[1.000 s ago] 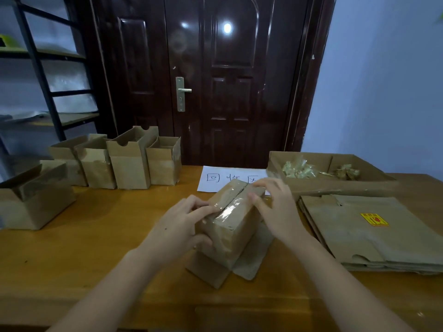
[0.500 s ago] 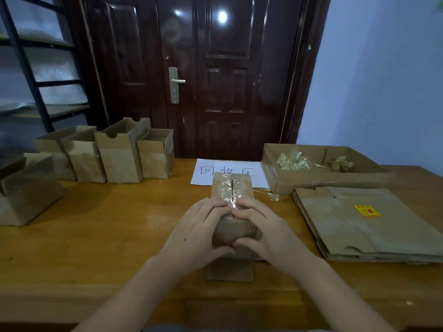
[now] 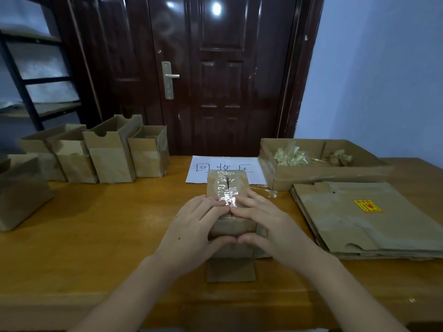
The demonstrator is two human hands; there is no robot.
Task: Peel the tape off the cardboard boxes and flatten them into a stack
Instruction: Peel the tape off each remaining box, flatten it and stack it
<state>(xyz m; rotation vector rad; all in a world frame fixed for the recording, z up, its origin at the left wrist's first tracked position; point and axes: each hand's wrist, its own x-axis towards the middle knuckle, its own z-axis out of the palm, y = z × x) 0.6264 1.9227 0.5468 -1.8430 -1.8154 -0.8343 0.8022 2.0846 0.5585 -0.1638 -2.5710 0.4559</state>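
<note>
A small brown cardboard box [image 3: 217, 182] lies on the wooden table [image 3: 96, 236] in front of me, its taped seam facing up. Clear shiny tape [image 3: 227, 188] runs along that seam. My left hand [image 3: 191, 232] holds the box's near end from the left, fingertips on the tape and thumb on the near face. My right hand [image 3: 268, 230] mirrors it from the right, fingertips meeting the left ones at the seam. An open flap [image 3: 230, 270] of the box lies flat on the table toward me. A stack of flattened boxes [image 3: 359, 224] lies at the right.
Several open-topped boxes [image 3: 107, 152] stand in a row at the back left, another [image 3: 21, 195] at the far left edge. A shallow cardboard tray [image 3: 311, 176] holds crumpled tape wads. A white paper sign [image 3: 215, 166] lies behind the box. A dark door [image 3: 215, 75] stands beyond.
The box has been turned from a slant to straight, seam pointing away from me. Both hands have slid to its near end and their fingertips now meet on the tape.
</note>
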